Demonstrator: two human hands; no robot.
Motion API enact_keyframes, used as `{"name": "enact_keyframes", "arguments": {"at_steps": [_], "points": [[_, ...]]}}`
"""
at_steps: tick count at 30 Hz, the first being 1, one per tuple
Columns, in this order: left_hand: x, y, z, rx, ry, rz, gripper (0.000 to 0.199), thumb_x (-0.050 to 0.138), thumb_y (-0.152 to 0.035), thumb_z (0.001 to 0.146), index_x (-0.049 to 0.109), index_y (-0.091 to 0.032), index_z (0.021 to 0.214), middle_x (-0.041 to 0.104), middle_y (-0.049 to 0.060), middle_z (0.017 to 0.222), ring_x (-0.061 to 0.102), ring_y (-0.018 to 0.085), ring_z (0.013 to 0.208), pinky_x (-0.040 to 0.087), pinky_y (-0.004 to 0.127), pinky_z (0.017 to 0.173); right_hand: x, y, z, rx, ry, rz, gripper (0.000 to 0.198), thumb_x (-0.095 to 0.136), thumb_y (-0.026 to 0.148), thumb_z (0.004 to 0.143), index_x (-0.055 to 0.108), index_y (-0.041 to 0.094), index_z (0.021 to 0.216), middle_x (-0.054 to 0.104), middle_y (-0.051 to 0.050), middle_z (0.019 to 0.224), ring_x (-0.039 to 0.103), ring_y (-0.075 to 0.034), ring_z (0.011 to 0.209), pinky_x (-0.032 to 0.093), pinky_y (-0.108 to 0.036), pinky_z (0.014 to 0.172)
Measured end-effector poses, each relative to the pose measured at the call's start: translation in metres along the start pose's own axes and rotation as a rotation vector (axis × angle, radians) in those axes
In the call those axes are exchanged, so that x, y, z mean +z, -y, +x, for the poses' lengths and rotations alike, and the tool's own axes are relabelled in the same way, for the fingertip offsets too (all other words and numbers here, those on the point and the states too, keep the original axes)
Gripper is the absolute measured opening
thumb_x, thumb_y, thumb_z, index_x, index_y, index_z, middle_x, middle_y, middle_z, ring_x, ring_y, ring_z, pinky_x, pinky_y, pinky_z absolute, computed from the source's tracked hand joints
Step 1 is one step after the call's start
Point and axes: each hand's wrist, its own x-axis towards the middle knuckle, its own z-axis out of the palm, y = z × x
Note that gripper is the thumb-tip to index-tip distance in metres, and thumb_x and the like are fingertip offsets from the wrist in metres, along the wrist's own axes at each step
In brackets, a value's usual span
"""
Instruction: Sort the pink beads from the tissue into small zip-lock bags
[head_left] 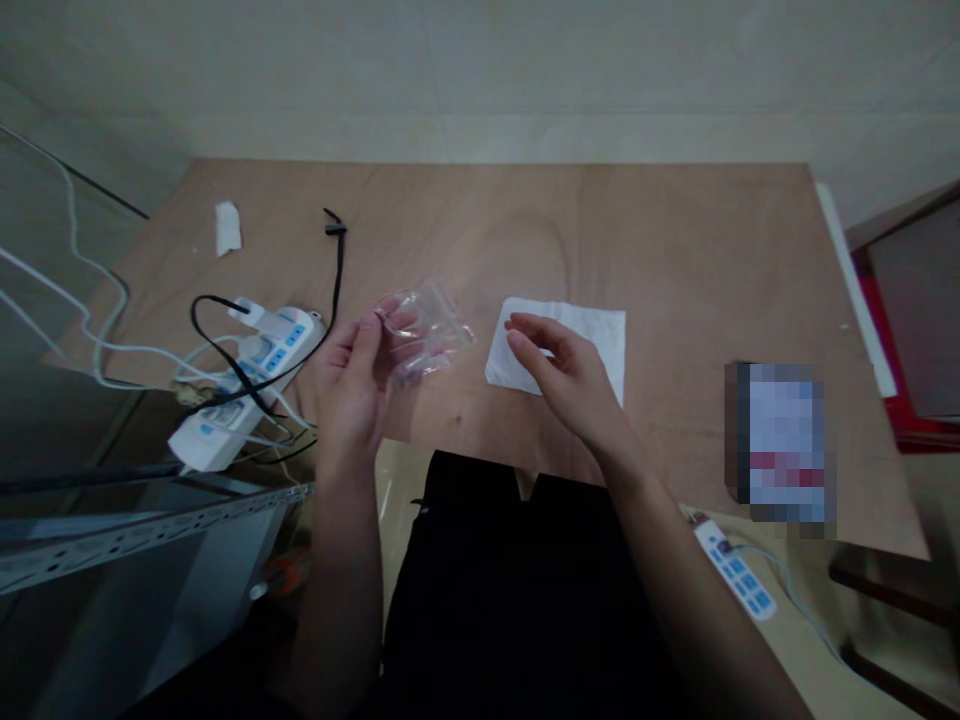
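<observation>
My left hand (360, 365) pinches a clear plastic bag (431, 330) by its left edge, thumb on top, with the other fingers showing through the film. The bag looks thin and crinkled; I cannot make out anything inside it. To the right, a white sheet (592, 330), perhaps paper or cloth, lies flat on the wooden table. Over the sheet's lower part is my right hand (559, 365), its fingers curved and the thumb a little apart from the forefinger, holding nothing I can see.
A white power strip (255, 385) tangled with black and white cables sits at the table's left edge. A small white scrap (228, 228) lies far left. On the right is a blurred-out item (784, 440). Another power strip (735, 568) hangs below the front edge.
</observation>
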Motion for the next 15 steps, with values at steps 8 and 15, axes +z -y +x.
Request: {"name": "enact_keyframes", "arguments": {"at_steps": [8, 15], "points": [[0.041, 0.032, -0.015, -0.276, 0.097, -0.178, 0.03, 0.065, -0.046, 0.083, 0.066, -0.02, 0.096, 0.074, 0.007, 0.096, 0.071, 0.018, 0.082, 0.057, 0.03, 0.073, -0.004, 0.013, -0.004, 0.014, 0.03, 0.087, 0.018, 0.073, 0.038, 0.077, 0.076, 0.02, 0.077, 0.074, -0.001, 0.075, 0.064, -0.013, 0.067, 0.052, -0.027, 0.063], [0.059, 0.025, -0.031, 0.057, -0.172, 0.148, 0.031, 0.07, -0.049, 0.079, 0.06, -0.02, 0.083, 0.067, 0.0, 0.077, 0.063, 0.011, 0.069, 0.05, 0.023, 0.065, -0.014, 0.02, -0.013, -0.327, -0.11, -0.378, 0.018, 0.064, 0.024, 0.086, 0.077, 0.026, 0.098, 0.075, -0.001, 0.083, 0.065, -0.014, 0.069, 0.053, -0.03, 0.067]]}}
